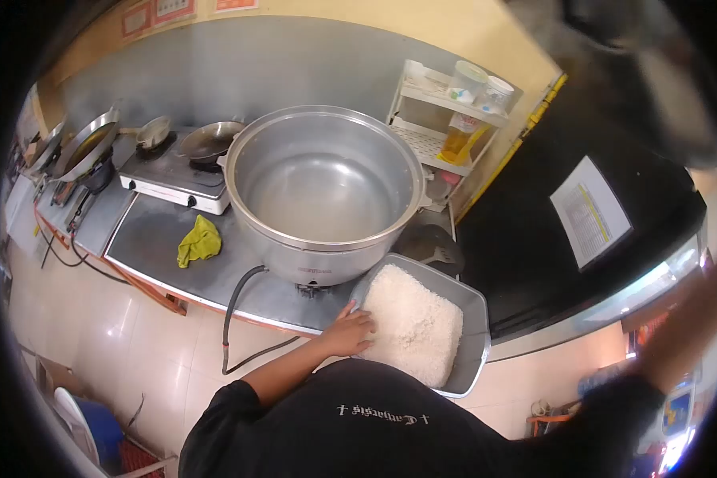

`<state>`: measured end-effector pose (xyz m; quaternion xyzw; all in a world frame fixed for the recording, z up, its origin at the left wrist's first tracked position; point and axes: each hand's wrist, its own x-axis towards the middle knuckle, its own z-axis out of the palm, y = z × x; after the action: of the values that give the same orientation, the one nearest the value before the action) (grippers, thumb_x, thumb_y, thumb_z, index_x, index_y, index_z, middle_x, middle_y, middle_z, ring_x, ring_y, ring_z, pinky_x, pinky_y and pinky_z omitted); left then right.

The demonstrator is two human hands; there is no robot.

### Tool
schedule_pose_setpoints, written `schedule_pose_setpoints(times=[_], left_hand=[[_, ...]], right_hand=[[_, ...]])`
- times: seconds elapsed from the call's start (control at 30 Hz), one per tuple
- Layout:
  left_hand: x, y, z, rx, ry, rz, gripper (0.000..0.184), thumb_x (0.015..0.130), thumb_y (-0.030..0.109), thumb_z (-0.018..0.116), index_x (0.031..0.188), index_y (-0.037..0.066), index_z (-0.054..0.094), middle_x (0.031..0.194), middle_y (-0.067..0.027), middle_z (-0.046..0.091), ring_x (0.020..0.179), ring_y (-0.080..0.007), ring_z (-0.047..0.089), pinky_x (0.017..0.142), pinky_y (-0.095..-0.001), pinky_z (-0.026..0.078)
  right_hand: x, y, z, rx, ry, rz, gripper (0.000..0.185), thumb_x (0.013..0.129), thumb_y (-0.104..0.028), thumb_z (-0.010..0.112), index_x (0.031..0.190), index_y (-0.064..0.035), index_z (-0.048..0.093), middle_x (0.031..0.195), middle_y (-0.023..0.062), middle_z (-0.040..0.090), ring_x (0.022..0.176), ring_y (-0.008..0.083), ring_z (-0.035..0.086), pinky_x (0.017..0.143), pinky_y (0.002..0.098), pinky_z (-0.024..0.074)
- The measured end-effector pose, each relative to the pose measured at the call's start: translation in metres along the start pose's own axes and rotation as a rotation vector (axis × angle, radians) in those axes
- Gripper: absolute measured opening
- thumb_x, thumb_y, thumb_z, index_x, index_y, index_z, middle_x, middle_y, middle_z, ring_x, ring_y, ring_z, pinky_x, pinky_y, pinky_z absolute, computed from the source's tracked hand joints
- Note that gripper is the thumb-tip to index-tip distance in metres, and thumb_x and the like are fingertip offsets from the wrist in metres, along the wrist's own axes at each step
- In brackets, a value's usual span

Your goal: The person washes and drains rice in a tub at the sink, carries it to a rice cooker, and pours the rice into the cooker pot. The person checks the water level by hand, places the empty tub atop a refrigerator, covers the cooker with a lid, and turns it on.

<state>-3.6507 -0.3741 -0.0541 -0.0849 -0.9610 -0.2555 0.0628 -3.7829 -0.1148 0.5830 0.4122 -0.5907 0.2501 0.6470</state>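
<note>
The left hand (349, 333) had its fingers curled over the nine o'clock rim of a grey basin (474, 309) of rice (416, 327), at five o'clock from the big metal pot (291, 256) on the tabletop (155, 239). The right forearm (685, 331) was blurred near three o'clock; its fingers were out of sight, their state impossible to tell.

A kitchen, with stove (158, 191), pans (209, 143), pot (283, 253) and rice (416, 323).

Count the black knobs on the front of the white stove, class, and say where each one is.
2. One knob is near the left end of the white stove's front panel; the other knob is toward its right end. None there seems hidden.
</note>
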Motion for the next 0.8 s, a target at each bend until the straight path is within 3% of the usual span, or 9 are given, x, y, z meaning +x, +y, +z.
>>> schedule_pose_setpoints(times=[0.13, 0.17, 0.2, 0.23, 0.27, 0.33, 0.37, 0.47, 0.8], left_hand=[[0.005, 0.001, 0.005, -0.003, 0.075, 0.003, 0.034, 0.086, 0.035, 0.064, 0.11, 0.011, 0.06, 0.125, -0.0102, 0.057, 0.131, -0.0241, 0.043, 0.117, -0.0556, 0.011], [0.006, 0.005, 0.004, 0.004, 0.083, 0.01, 0.034, 0.086, 0.035, 0.064, 0.11, 0.011, 0.06, 0.125, -0.0102, 0.057, 0.131, -0.0241, 0.043, 0.117, -0.0556, 0.011], [0.005, 0.005, 0.002, -0.005, 0.072, -0.012, 0.035, 0.086, 0.035, 0.064, 0.11, 0.011, 0.06, 0.127, -0.0104, 0.056, 0.132, -0.0238, 0.043, 0.117, -0.0566, 0.011], [0.003, 0.005, 0.001, -0.013, 0.063, -0.038, 0.035, 0.086, 0.036, 0.064, 0.111, 0.012, 0.06, 0.128, -0.0106, 0.056, 0.132, -0.0235, 0.043, 0.116, -0.0576, 0.012], [0.003, 0.0, 0.009, 0.002, 0.075, -0.035, 0.035, 0.086, 0.037, 0.063, 0.112, 0.014, 0.06, 0.128, -0.0085, 0.056, 0.133, -0.0228, 0.042, 0.115, -0.0608, 0.012], [0.003, 0.003, 0.005, 0.02, 0.071, -0.046, 0.035, 0.086, 0.037, 0.063, 0.112, 0.014, 0.061, 0.128, -0.0074, 0.057, 0.133, -0.0227, 0.042, 0.114, -0.0621, 0.012], [0.003, 0.004, 0.003, 0.027, 0.047, -0.048, 0.035, 0.086, 0.037, 0.063, 0.113, 0.014, 0.061, 0.127, -0.0063, 0.057, 0.133, -0.0225, 0.042, 0.113, -0.0635, 0.012], [0.004, 0.003, 0.009, 0.044, 0.024, -0.067, 0.036, 0.087, 0.039, 0.062, 0.113, 0.014, 0.063, 0.13, -0.0043, 0.057, 0.134, -0.0221, 0.041, 0.112, -0.0656, 0.012], [0.01, 0.019, -0.009, 0.105, -0.08, -0.102, 0.033, 0.087, 0.033, 0.062, 0.116, 0.017, 0.063, 0.131, -0.002, 0.057, 0.135, -0.0222, 0.04, 0.112, -0.0663, 0.012]], right_hand=[[-0.049, 0.009, 0.112, 0.225, -0.195, 0.214, 0.035, 0.078, -0.032, 0.082, 0.091, -0.0056, 0.064, 0.073, -0.0037, 0.054, 0.067, 0.007, 0.047, 0.06, 0.0241, 0.0383], [-0.066, 0.006, 0.135, 0.484, -0.233, 0.291, 0.04, 0.076, -0.035, 0.083, 0.08, -0.0041, 0.058, 0.069, -0.0009, 0.052, 0.064, 0.0099, 0.047, 0.058, 0.0266, 0.0392], [-0.082, 0.02, 0.155, 0.396, -0.308, 0.318, 0.039, 0.075, -0.032, 0.084, 0.086, -0.0023, 0.061, 0.069, -0.0018, 0.054, 0.064, 0.0092, 0.047, 0.058, 0.0263, 0.0396], [-0.095, 0.008, 0.169, 0.564, -0.32, 0.389, 0.039, 0.074, -0.027, 0.084, 0.092, -0.0007, 0.062, 0.069, -0.0022, 0.056, 0.063, 0.0086, 0.048, 0.057, 0.0256, 0.0402], [-0.11, 0.01, 0.185, 0.579, -0.375, 0.449, 0.031, 0.078, -0.021, 0.082, 0.096, -0.0032, 0.064, 0.069, -0.0057, 0.048, 0.062, 0.0059, 0.042, 0.057, 0.024, 0.0357], [-0.136, 0.019, 0.212, 0.684, -0.411, 0.524, 0.036, 0.075, -0.018, 0.082, 0.1, 0.0005, 0.063, 0.079, 0.0032, 0.065, 0.069, 0.01, 0.057, 0.063, 0.0266, 0.0457], [-0.152, 0.034, 0.23, 0.649, -0.44, 0.541, 0.035, 0.075, -0.015, 0.081, 0.101, 0.001, 0.063, 0.082, 0.0047, 0.066, 0.072, 0.0103, 0.059, 0.066, 0.0268, 0.0472], [-0.185, 0.05, 0.257, 0.791, -0.462, 0.648, 0.036, 0.075, -0.013, 0.08, 0.103, 0.0012, 0.063, 0.082, 0.0042, 0.066, 0.073, 0.0095, 0.059, 0.066, 0.0267, 0.0466], [-0.284, 0.126, 0.341, 0.868, -0.664, 0.602, 0.045, 0.073, -0.017, 0.083, 0.108, 0.0009, 0.062, 0.082, 0.0009, 0.059, 0.074, 0.0099, 0.052, 0.068, 0.0267, 0.0449]])
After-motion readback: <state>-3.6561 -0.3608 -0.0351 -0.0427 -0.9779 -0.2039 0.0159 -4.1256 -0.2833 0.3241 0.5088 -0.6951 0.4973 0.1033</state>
